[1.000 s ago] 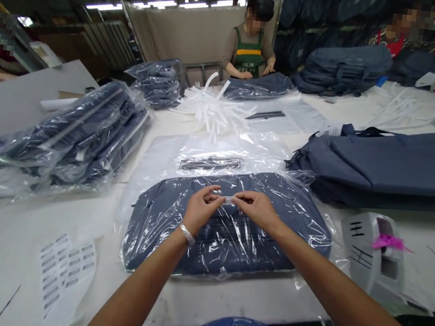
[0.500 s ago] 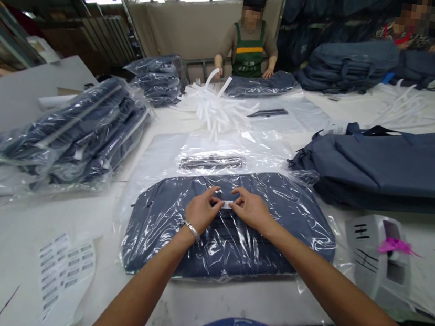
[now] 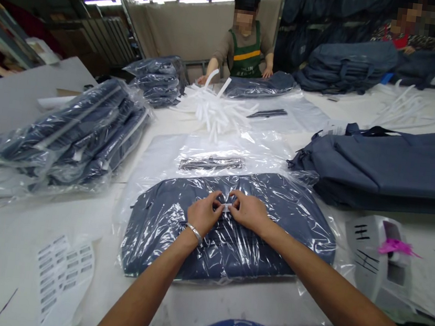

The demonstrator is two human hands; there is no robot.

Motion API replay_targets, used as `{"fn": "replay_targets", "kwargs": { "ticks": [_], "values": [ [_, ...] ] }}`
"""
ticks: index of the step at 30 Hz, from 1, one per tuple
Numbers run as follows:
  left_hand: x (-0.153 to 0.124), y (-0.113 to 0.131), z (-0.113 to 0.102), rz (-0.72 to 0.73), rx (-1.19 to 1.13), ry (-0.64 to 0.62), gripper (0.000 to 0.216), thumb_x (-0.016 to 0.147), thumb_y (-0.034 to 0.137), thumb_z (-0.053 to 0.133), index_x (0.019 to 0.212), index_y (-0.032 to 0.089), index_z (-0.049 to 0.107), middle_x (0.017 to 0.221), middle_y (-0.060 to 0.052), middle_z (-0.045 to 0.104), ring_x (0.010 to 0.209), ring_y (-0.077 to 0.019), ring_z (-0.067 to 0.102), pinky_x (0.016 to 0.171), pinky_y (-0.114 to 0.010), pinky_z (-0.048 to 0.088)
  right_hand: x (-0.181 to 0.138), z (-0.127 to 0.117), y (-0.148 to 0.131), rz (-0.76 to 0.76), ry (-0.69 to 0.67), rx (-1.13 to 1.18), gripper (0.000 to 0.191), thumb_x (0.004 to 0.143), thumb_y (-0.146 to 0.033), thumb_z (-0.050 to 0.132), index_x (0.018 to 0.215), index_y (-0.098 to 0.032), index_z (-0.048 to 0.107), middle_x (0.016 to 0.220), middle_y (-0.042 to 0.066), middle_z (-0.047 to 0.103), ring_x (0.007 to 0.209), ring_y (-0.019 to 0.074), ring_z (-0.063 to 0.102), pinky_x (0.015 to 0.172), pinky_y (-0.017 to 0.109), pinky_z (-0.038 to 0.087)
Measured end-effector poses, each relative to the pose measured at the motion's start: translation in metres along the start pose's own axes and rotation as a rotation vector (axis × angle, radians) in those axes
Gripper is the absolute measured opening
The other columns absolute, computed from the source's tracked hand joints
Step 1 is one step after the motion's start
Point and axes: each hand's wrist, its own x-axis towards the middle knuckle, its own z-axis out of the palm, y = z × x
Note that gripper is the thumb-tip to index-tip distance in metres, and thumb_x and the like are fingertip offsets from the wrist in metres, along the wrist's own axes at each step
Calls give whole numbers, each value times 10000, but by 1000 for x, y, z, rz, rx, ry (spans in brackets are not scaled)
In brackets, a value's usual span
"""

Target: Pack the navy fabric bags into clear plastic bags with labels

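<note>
A dark blue bag in a clear plastic sleeve [image 3: 290, 214] lies flat on the white table [image 3: 5, 242] in front of me. My left hand [image 3: 203, 215] and my right hand [image 3: 249, 212] meet over its middle. Both pinch a small white sticker [image 3: 227, 207] and hold it against the plastic. A silver bracelet circles my left wrist.
A sheet of barcode labels [image 3: 64, 266] lies at the lower left. A white tape dispenser [image 3: 378, 257] stands at the right. Wrapped bags [image 3: 70, 134] are stacked at the left, unwrapped blue bags [image 3: 392, 163] at the right. White strips [image 3: 216, 110] lie beyond. A person in a green apron [image 3: 243, 44] works opposite.
My two hands have drawn closer together and lowered the small sticker onto the wrapped bag. The person opposite has reached an arm out to the side.
</note>
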Motion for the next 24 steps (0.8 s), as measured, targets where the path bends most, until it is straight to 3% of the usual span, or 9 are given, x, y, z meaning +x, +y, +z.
{"fn": "replay_targets", "kwargs": {
  "ticks": [18,21,24],
  "values": [
    [-1,-2,5,93,43,-25,428,820,271,677,1240,274,590,912,-4,714,834,-199,667,674,-272,463,3,8,-3,-22,-39,-188,454,846,-301,593,1296,-273,540,988,51,727,919,249,670,720,304,431],
    [-2,-3,5,129,82,-22,426,838,284,661,1257,268,587,961,-20,700,839,-201,662,672,-279,485,3,9,-2,-28,-24,-195,465,863,-311,594,1319,-261,518,1065,68,705,953,247,659,744,306,441],
    [-4,-4,5,276,147,-23,323,887,236,584,1201,283,642,1144,-48,672,967,-215,647,767,-315,523,-2,5,-1,-28,11,-210,420,905,-266,543,1324,-249,513,1155,79,669,969,237,650,754,308,456]
  ]
}}
